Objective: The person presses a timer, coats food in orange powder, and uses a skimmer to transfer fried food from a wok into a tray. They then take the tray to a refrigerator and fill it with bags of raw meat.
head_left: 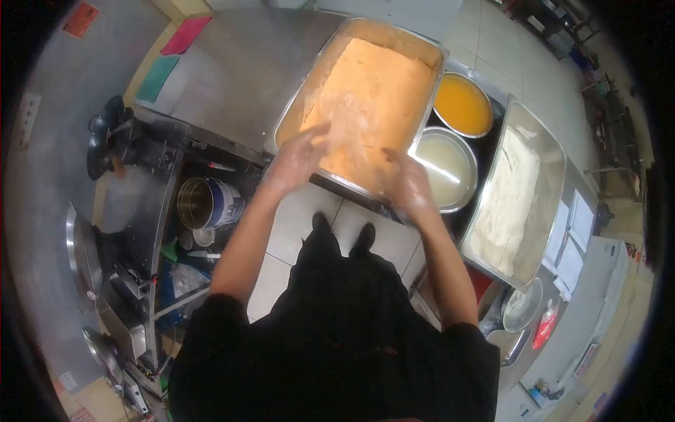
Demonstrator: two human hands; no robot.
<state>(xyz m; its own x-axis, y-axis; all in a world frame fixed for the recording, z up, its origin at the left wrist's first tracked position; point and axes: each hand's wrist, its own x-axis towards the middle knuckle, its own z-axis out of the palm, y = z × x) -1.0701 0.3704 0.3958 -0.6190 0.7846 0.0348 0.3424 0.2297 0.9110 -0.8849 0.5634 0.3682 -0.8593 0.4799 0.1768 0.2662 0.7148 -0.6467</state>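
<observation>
Hovering palms-down over the orange crumb (pixel 380 84) in a steel tray (pixel 302 95) at 12 o'clock: left hand (pixel 299 158), fingers spread and empty; right hand (pixel 408 184) (blurred, grip unclear); bowl of pale liquid (pixel 444 167) kept within reach at 2 o'clock.

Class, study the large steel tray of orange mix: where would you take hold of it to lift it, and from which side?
Take the steel tray with two hands under its out-turned rim, one per long side, coming from the near short end. It is long and full, so one hand would likely tilt it. The pale bowl crowds the right side.
</observation>
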